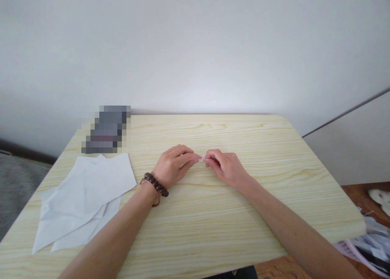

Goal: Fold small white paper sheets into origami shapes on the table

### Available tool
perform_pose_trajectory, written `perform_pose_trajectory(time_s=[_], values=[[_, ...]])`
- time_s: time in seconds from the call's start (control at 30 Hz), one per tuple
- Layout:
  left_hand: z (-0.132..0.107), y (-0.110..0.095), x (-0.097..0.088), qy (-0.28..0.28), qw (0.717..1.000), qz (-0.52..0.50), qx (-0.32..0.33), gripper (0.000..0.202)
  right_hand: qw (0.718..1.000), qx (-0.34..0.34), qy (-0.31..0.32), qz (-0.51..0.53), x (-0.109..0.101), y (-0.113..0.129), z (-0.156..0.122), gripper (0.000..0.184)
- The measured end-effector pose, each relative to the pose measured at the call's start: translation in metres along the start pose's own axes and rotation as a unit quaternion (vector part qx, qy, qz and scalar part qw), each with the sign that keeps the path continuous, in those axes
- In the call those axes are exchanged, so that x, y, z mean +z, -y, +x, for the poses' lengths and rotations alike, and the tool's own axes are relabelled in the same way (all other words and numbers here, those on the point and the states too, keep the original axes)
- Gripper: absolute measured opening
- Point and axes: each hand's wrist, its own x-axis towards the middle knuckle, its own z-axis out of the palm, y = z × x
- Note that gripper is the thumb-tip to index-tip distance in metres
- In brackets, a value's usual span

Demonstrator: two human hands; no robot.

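My left hand (175,164) and my right hand (224,166) rest on the pale wooden table (231,226), fingertips meeting at its middle. Between the pinched fingertips is a tiny pale piece of paper (202,158), mostly hidden by the fingers. Both hands are closed in a pinch on it. A dark beaded bracelet (156,184) circles my left wrist.
Several white paper sheets (87,193) lie overlapping at the table's left. A blurred dark object (106,129) sits at the back left by the white wall. A basket with paper scraps (365,242) stands on the floor at the right, below the table edge.
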Motion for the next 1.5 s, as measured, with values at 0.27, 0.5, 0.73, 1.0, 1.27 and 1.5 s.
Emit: perform_pose_trajectory(time_s=[0.27, 0.5, 0.73, 1.0, 1.27, 1.5], values=[[0.0000, 0.0005, 0.0006, -0.012, 0.998, -0.005, -0.061, 0.016, 0.998, 0.063, -0.024, 0.002, 0.0001, -0.0023, -0.0005, 0.010], [-0.0012, 0.0044, 0.0000, -0.017, 0.989, 0.037, -0.143, 0.019, 0.992, 0.067, -0.090, 0.058, -0.0015, -0.0068, 0.0017, 0.009], [-0.0040, 0.0063, 0.0017, -0.012, 0.993, 0.036, -0.108, 0.012, 0.995, 0.024, -0.079, 0.062, -0.0031, -0.0067, 0.0019, 0.007], [-0.0021, 0.0036, 0.0018, 0.011, 0.997, 0.040, -0.068, 0.012, 0.992, -0.016, -0.105, 0.063, -0.0040, -0.0067, 0.0039, 0.004], [0.0001, 0.0043, 0.0003, -0.026, 0.998, 0.021, -0.047, 0.006, 0.992, -0.002, -0.105, 0.072, -0.0026, -0.0060, 0.0041, 0.007], [-0.0012, 0.0073, 0.0007, -0.032, 0.998, 0.044, -0.034, 0.007, 0.993, -0.020, -0.099, 0.055, -0.0028, -0.0077, 0.0043, 0.006]])
